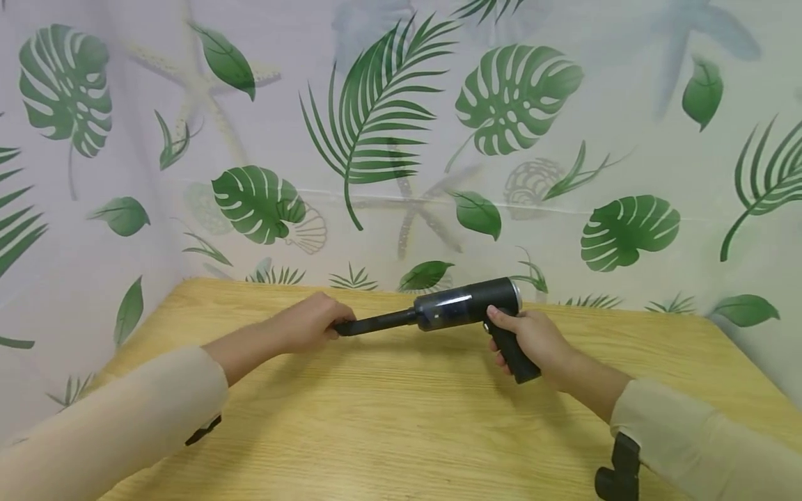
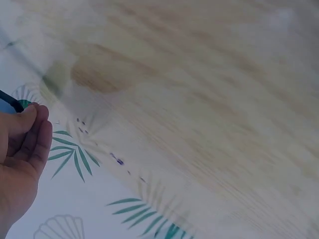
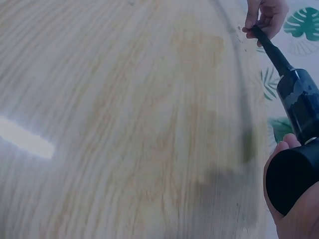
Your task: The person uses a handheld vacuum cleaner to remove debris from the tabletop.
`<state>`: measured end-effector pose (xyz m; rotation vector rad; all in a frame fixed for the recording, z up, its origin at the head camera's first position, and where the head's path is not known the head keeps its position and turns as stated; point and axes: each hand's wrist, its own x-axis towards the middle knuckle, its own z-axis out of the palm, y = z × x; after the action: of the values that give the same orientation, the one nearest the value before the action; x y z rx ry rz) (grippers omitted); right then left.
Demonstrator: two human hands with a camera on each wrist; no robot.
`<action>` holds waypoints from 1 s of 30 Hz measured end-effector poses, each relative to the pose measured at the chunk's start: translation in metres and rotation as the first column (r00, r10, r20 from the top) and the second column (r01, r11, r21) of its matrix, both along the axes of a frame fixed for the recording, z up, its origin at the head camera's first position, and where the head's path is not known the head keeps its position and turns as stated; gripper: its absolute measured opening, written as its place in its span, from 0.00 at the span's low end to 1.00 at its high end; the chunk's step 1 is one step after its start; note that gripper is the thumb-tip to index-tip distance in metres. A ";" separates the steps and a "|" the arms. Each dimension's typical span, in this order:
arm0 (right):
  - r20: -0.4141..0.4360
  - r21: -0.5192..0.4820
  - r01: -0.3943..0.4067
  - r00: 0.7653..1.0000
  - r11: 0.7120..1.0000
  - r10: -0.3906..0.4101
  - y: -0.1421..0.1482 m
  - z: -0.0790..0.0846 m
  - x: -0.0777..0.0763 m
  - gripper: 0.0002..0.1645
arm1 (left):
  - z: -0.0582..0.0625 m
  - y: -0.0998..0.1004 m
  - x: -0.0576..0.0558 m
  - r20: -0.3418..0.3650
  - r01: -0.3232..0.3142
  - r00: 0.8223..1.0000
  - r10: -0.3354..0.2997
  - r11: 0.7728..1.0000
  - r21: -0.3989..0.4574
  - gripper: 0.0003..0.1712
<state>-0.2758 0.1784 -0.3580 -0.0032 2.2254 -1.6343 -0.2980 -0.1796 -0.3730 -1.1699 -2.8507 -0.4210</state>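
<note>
A black handheld vacuum cleaner (image 1: 468, 304) with a clear, dark-tinted front section is held up over the table, its long narrow nozzle (image 1: 379, 323) pointing left. My right hand (image 1: 532, 337) grips the pistol handle (image 1: 515, 355), thumb near the top of the handle. At the other end, my left hand (image 1: 315, 322) pinches the nozzle's tip between thumb and fingers. The left wrist view shows only the end of the nozzle at the left hand (image 2: 25, 144). In the right wrist view the handle's round base (image 3: 290, 180) faces the camera, with the right hand wrapped around it.
A wood-grain table (image 1: 376, 417) lies under both hands. Small dark specks (image 2: 119, 161) show near its far edge in the left wrist view. A leaf-printed cloth (image 1: 401, 139) hangs behind and at the sides. Black wrist mounts (image 1: 620, 467) sit under the sleeves.
</note>
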 end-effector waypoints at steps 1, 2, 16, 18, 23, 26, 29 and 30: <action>0.004 -0.004 0.005 1.000 1.000 -0.005 0.003 0.000 -0.001 0.33 | -0.001 0.003 -0.006 -0.009 -0.001 1.000 0.001 1.000 0.023 0.12; 0.004 -0.005 0.010 1.000 1.000 -0.010 0.006 0.000 -0.003 0.33 | -0.002 0.006 -0.011 -0.017 -0.005 1.000 0.006 0.999 0.045 0.13; 0.008 -0.021 0.098 0.995 0.995 -0.098 -0.006 -0.005 -0.012 0.33 | 0.000 0.027 -0.052 0.115 -0.179 0.975 0.190 0.979 -0.097 0.11; 0.005 -0.018 0.098 0.995 0.995 -0.098 -0.012 -0.007 -0.012 0.33 | -0.001 0.024 -0.054 0.130 -0.179 0.972 0.194 0.977 -0.117 0.14; -0.010 0.003 0.095 0.995 0.995 -0.095 -0.025 -0.011 -0.011 0.35 | -0.002 0.013 -0.056 0.141 -0.170 0.972 0.189 0.976 -0.135 0.09; -0.032 0.022 0.097 0.995 0.995 -0.096 -0.030 -0.010 -0.010 0.35 | -0.001 0.007 -0.056 0.133 -0.175 0.972 0.193 0.975 -0.136 0.06; -0.057 0.031 0.097 0.994 0.995 -0.095 -0.036 -0.009 -0.009 0.34 | -0.001 0.001 -0.057 0.112 -0.176 0.975 0.192 0.974 -0.143 0.05; -0.065 0.033 0.096 0.993 0.995 -0.094 -0.038 -0.009 -0.009 0.34 | -0.001 -0.001 -0.057 0.101 -0.170 0.977 0.186 0.974 -0.147 0.04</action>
<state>-0.2847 0.1408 -0.3667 0.0627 2.3351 -1.6653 -0.3548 -0.1804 -0.3739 -0.9229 -3.0946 -0.2964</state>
